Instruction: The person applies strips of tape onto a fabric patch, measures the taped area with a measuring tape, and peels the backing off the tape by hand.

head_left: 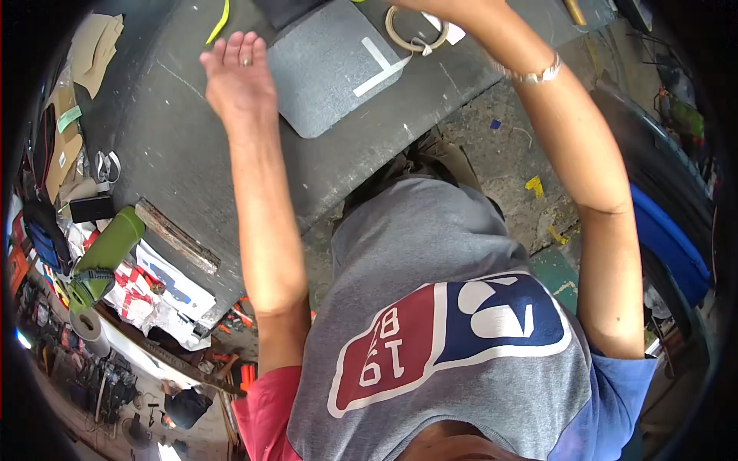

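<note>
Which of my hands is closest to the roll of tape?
Your right hand, partly cut off by the picture's top edge, beside the roll of tape. Your left hand is farther off, across the grey sheet.

Both arms reach out in front.
The left arm [265, 200] is almost straight, and its hand, the left hand [240, 84], has its fingers [233, 50] close together, pointing away from the body. The right arm [573, 142] bends at the elbow [615, 211] and turns inward. The right hand [453, 9] is partly cut off, so its fingertips are hidden.
</note>
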A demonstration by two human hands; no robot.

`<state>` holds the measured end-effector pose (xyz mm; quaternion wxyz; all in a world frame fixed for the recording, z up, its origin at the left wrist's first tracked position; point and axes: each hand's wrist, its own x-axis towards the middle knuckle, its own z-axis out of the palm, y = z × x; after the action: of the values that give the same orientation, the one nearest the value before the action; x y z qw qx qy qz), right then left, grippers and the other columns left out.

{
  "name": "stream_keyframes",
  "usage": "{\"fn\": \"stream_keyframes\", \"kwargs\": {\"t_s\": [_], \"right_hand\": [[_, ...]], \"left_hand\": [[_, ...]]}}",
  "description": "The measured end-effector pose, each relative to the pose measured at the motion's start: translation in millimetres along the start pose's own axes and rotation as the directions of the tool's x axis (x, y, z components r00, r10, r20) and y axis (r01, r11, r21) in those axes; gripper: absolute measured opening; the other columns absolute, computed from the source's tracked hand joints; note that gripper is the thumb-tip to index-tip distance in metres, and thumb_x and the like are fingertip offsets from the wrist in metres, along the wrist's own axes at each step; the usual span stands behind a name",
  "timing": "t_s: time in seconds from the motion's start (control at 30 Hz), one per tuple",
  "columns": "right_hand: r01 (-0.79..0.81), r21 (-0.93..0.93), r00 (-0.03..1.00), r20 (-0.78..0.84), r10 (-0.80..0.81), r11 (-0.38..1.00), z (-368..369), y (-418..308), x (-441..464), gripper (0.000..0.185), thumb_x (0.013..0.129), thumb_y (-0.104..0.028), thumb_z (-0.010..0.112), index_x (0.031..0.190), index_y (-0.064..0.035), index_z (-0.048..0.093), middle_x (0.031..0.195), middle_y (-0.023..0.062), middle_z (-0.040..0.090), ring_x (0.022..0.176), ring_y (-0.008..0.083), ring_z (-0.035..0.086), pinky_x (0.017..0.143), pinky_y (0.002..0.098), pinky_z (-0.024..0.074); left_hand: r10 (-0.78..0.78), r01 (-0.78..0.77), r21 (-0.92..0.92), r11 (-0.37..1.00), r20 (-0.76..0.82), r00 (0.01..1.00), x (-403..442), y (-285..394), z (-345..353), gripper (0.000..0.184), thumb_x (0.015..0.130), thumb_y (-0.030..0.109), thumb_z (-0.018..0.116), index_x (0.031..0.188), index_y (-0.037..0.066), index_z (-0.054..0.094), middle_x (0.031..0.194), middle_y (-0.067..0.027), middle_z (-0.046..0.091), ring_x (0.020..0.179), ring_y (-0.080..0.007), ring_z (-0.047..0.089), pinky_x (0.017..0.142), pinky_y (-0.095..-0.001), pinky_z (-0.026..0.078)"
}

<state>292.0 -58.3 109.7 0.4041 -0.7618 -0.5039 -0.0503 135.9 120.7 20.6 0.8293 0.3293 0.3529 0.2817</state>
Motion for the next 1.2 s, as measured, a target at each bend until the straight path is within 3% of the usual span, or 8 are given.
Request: {"fn": "stream_keyframes", "kwargs": {"t_s": [0.13, 0.2, 0.37, 0.47, 0.6, 0.77, 1.07, 1.2], "right_hand": [[-0.572, 0.082, 0.803, 0.257, 0.537, 0.816, -20, 19, -41, 0.033, 0.094, -0.014, 0.068, 0.125, -0.0029, 0.064, 0.122, 0.0171, 0.067, 0.113, 0.0391, 0.063, 0.099, 0.0486, 0.0491], [-0.498, -0.164, 0.864, -0.01, 0.504, 0.851, -29, 50, -75, 0.024, 0.097, -0.022, 0.071, 0.116, -0.0082, 0.075, 0.093, 0.0114, 0.075, 0.082, 0.0227, 0.073, 0.084, 0.0343, 0.0577], [-0.613, -0.266, 0.789, -0.167, 0.591, 0.744, -68, 130, -105, 0.031, 0.095, -0.022, 0.072, 0.123, -0.0085, 0.073, 0.106, 0.0081, 0.077, 0.094, 0.0227, 0.073, 0.09, 0.0365, 0.0567], [-0.559, -0.319, 0.823, -0.1, 0.56, 0.765, -76, 139, -85, 0.032, 0.093, -0.023, 0.074, 0.122, -0.0096, 0.074, 0.113, 0.0088, 0.076, 0.099, 0.024, 0.072, 0.091, 0.037, 0.0565], [-0.056, -0.496, 0.919, 0.314, 0.239, 0.867, -67, 121, -58, 0.03, 0.085, -0.018, 0.072, 0.113, -0.0064, 0.072, 0.109, 0.0154, 0.069, 0.106, 0.0382, 0.066, 0.09, 0.0495, 0.0534], [0.126, -0.531, 0.876, 0.456, 0.157, 0.838, -56, 145, -52, 0.02, 0.086, -0.023, 0.07, 0.098, -0.006, 0.071, 0.094, 0.0161, 0.066, 0.094, 0.0363, 0.066, 0.086, 0.0472, 0.0524], [-0.281, -0.382, 0.953, -0.001, 0.303, 0.881, -57, 85, -106, 0.025, 0.087, -0.016, 0.06, 0.103, 0.0026, 0.055, 0.097, 0.0267, 0.057, 0.093, 0.0469, 0.058, 0.084, 0.0517, 0.0483], [-0.614, -0.287, 0.775, -0.047, 0.63, 0.735, -23, 25, -124, 0.033, 0.088, -0.02, 0.067, 0.106, 0.0029, 0.051, 0.103, 0.0306, 0.056, 0.095, 0.0469, 0.058, 0.085, 0.0524, 0.0475]], "left_hand": [[-0.02, 0.005, 0.244, 0.97, 0.057, 0.998, -20, 13, -35, 0.046, 0.111, 0.023, 0.052, 0.143, -0.008, 0.043, 0.138, -0.0245, 0.056, 0.131, -0.0367, 0.057, 0.116, -0.0467, 0.047], [0.025, -0.083, 0.387, 0.918, 0.153, 0.988, -39, 15, -44, 0.042, 0.109, 0.02, 0.058, 0.139, -0.007, 0.049, 0.129, -0.0191, 0.062, 0.124, -0.031, 0.062, 0.113, -0.0431, 0.048], [-0.029, -0.234, 0.742, 0.629, 0.323, 0.946, -81, 29, -35, 0.027, 0.106, 0.017, 0.063, 0.124, -0.003, 0.063, 0.121, -0.0104, 0.063, 0.112, -0.0199, 0.065, 0.1, -0.0345, 0.052], [-0.015, -0.364, 0.807, 0.466, 0.418, 0.908, -86, 27, -29, 0.023, 0.104, 0.014, 0.064, 0.122, 0.0, 0.066, 0.125, -0.0108, 0.063, 0.112, -0.023, 0.066, 0.099, -0.035, 0.051], [0.001, -0.49, 0.821, 0.294, 0.512, 0.859, -72, 19, -24, 0.023, 0.099, 0.01, 0.066, 0.121, 0.003, 0.069, 0.122, -0.015, 0.067, 0.106, -0.03, 0.068, 0.094, -0.0375, 0.054], [-0.371, -0.562, 0.763, 0.319, 0.646, 0.667, -48, -4, 3, 0.024, 0.102, 0.013, 0.063, 0.122, 0.004, 0.074, 0.118, -0.0132, 0.073, 0.109, -0.0233, 0.071, 0.095, -0.0343, 0.054], [-0.514, -0.596, 0.787, 0.157, 0.581, 0.631, -34, -37, 37, 0.029, 0.099, 0.02, 0.065, 0.122, 0.005, 0.076, 0.105, -0.0137, 0.078, 0.096, -0.0221, 0.073, 0.087, -0.0355, 0.056], [-0.573, -0.593, 0.792, 0.143, 0.555, 0.603, -32, -44, 46, 0.03, 0.098, 0.022, 0.066, 0.122, 0.006, 0.076, 0.097, -0.0124, 0.078, 0.088, -0.0185, 0.073, 0.085, -0.0344, 0.056]]}}
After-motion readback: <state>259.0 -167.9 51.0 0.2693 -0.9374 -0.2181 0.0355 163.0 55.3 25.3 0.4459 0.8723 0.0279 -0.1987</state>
